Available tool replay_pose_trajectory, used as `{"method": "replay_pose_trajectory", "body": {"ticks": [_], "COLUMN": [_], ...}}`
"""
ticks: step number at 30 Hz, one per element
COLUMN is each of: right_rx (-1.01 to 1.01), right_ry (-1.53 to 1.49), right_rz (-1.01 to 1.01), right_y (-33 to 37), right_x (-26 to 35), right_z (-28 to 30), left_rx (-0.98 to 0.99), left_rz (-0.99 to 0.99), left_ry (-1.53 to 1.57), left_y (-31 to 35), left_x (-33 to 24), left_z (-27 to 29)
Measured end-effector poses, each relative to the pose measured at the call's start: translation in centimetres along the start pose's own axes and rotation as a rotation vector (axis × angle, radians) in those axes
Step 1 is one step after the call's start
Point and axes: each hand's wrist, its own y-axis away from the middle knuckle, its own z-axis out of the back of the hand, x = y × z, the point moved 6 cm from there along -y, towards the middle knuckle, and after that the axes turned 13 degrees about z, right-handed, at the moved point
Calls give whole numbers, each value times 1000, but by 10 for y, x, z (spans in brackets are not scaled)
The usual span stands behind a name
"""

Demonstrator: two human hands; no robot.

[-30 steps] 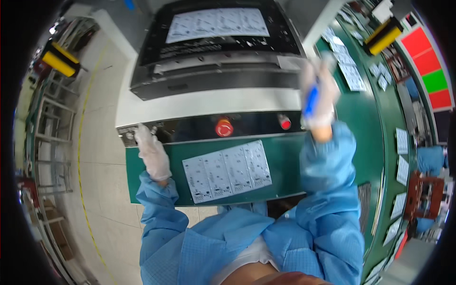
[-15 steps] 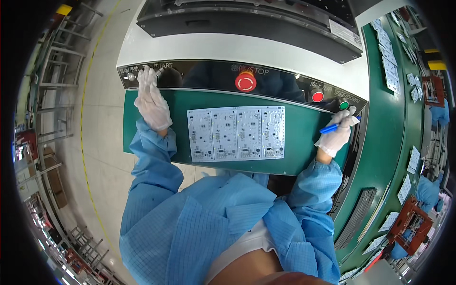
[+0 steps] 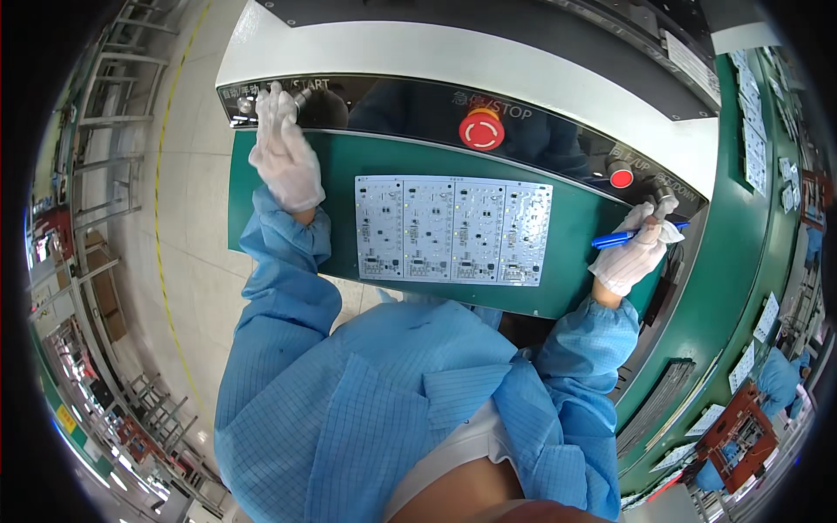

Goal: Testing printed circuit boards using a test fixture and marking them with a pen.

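My left hand (image 3: 289, 166), in a white glove, reaches up to the left end of the black control strip (image 3: 392, 106). Its fingers are stretched out over a button there and cover most of it. A blue pen (image 3: 614, 239) is held in my gloved right hand (image 3: 629, 258), whose fingertips touch the button at the strip's right end and hide its face. Between my hands, a white panel of circuit boards (image 3: 453, 232) lies flat on the green work surface (image 3: 418, 152), touched by neither hand.
A large red stop button (image 3: 481, 131) sits mid-strip, and a smaller red button (image 3: 621, 179) is beside my right hand. The white machine body (image 3: 436, 61) rises behind. To the right runs a green bench (image 3: 724, 253) with more boards, a stack of dark strips (image 3: 658, 405) and co-workers.
My right fingertips have moved onto the green button, which showed uncovered before. My left hand stays at its button. The whole view has tilted and shifted slightly.
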Motion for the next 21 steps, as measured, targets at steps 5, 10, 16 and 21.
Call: {"method": "replay_pose_trajectory", "body": {"ticks": [5,10,16,21], "right_rx": [204,451,546,150], "right_ry": [-153,-377,-536,-977], "right_rz": [-389,472,550,137], "right_y": [-7,-13,33,-3], "right_x": [3,139,244,177], "right_z": [10,24,-11,25], "left_rx": [-5,-292,-280,-60], "left_rz": [3,22,231,20], "left_ry": [-44,143,861,772], "left_y": [-2,2,4,27], "left_x": [-4,12,52,-24], "left_z": [1,10,6,22]}}
